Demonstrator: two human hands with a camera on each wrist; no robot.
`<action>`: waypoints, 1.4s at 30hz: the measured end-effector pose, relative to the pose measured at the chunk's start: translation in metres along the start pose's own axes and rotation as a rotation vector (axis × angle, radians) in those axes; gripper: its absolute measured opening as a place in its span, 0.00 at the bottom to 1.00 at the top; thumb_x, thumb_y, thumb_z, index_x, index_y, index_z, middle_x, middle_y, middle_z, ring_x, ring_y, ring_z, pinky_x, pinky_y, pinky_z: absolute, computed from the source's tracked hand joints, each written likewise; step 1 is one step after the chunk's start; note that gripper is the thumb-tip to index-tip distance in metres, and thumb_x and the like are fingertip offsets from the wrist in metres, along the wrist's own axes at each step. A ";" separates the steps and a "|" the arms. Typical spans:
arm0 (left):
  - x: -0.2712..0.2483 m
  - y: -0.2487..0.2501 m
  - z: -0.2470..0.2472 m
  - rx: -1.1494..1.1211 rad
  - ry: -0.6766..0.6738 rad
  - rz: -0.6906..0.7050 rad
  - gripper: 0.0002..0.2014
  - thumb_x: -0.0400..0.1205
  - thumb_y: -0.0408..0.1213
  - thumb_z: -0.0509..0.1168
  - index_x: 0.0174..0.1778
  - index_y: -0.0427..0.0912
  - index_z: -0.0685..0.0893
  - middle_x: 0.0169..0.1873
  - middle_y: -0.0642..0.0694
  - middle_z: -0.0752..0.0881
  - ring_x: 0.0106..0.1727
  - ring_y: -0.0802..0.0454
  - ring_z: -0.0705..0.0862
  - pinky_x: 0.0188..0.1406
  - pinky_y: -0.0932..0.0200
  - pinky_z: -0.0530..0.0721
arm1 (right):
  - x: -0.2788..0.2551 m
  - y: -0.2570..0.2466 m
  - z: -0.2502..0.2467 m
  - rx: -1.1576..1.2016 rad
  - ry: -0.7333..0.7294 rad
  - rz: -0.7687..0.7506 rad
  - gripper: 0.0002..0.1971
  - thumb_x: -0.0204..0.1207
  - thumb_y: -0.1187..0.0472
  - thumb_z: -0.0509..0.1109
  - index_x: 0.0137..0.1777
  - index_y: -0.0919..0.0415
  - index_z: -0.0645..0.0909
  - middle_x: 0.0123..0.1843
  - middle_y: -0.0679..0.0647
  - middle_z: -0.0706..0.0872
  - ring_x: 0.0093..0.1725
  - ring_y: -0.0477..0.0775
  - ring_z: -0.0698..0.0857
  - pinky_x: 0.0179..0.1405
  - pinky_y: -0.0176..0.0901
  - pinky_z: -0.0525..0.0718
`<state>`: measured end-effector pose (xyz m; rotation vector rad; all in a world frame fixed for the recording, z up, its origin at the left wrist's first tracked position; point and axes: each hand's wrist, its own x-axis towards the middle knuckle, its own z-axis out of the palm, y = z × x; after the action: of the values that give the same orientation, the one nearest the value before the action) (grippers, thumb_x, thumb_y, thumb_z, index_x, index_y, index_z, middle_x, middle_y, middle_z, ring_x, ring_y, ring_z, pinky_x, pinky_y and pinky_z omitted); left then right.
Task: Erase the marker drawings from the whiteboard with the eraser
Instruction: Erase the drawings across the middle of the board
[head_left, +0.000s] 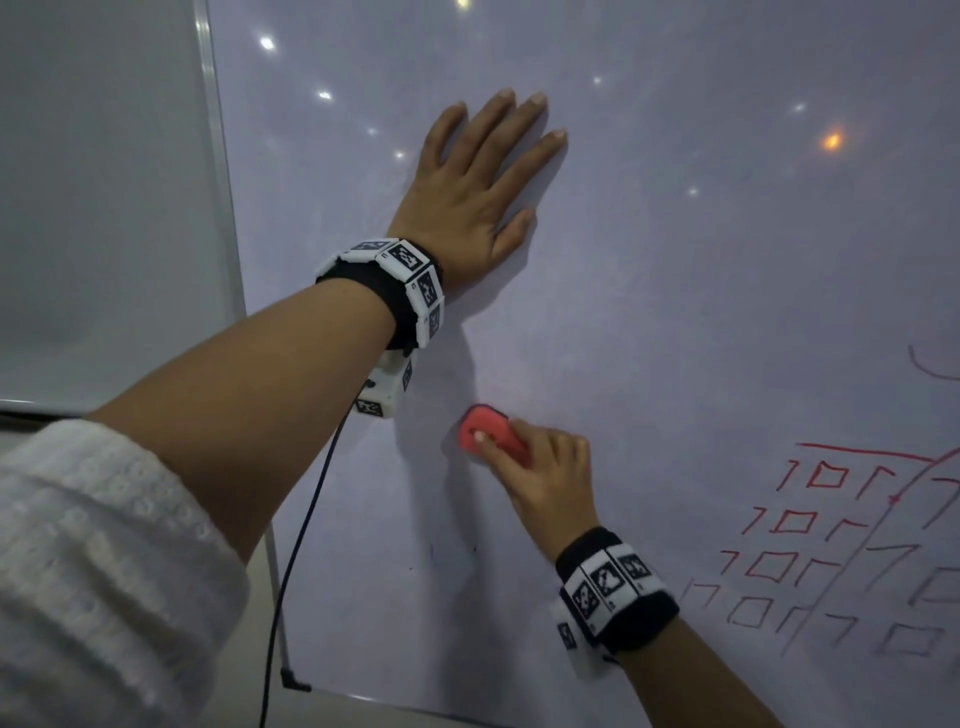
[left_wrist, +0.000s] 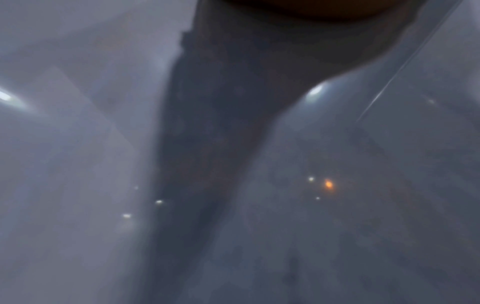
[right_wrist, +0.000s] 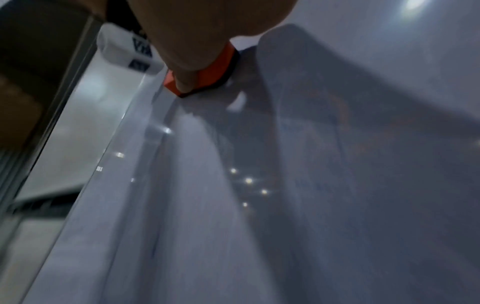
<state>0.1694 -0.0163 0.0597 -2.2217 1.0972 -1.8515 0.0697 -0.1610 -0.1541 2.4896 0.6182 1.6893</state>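
A large whiteboard (head_left: 675, 291) fills the head view. My left hand (head_left: 483, 176) lies flat on it near the top, fingers straight and spread. Lower down, my right hand (head_left: 540, 478) grips a red eraser (head_left: 485, 428) and holds it against the board. In the right wrist view the eraser (right_wrist: 207, 74) shows a red body and a black felt base under my fingers (right_wrist: 197, 41). Red marker drawings (head_left: 831, 540) of small squares and lines sit at the lower right, right of the eraser. The left wrist view shows only blurred board surface (left_wrist: 363, 185).
The board's metal frame edge (head_left: 223, 208) runs down the left side, with a grey wall (head_left: 93, 182) beyond it. A dark cable (head_left: 296, 551) hangs from my left wrist device. A faint curved purple stroke (head_left: 930, 369) is at the right edge. Faint blue smudges (head_left: 441, 556) lie below the eraser.
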 end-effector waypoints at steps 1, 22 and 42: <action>0.000 0.001 0.000 0.005 0.002 0.003 0.27 0.85 0.48 0.49 0.80 0.42 0.63 0.78 0.37 0.66 0.79 0.40 0.62 0.76 0.43 0.53 | -0.013 -0.006 0.005 -0.014 -0.029 -0.039 0.28 0.66 0.69 0.70 0.65 0.47 0.74 0.58 0.57 0.75 0.44 0.56 0.72 0.42 0.49 0.67; 0.002 0.002 -0.005 0.010 -0.025 -0.010 0.27 0.85 0.48 0.48 0.79 0.41 0.65 0.77 0.36 0.67 0.79 0.38 0.64 0.76 0.44 0.53 | -0.101 -0.054 0.023 0.070 -0.448 -0.299 0.17 0.67 0.61 0.62 0.54 0.48 0.84 0.53 0.55 0.84 0.48 0.56 0.74 0.43 0.47 0.67; 0.000 0.004 -0.005 0.002 -0.007 -0.023 0.27 0.84 0.47 0.49 0.79 0.41 0.66 0.77 0.36 0.68 0.78 0.38 0.65 0.77 0.42 0.55 | -0.096 -0.082 0.040 0.182 -0.505 -0.198 0.21 0.66 0.62 0.59 0.57 0.46 0.79 0.52 0.51 0.83 0.45 0.53 0.81 0.39 0.41 0.79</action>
<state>0.1631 -0.0172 0.0589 -2.2478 1.0720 -1.8509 0.0524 -0.1145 -0.2764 2.7087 0.9439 0.9185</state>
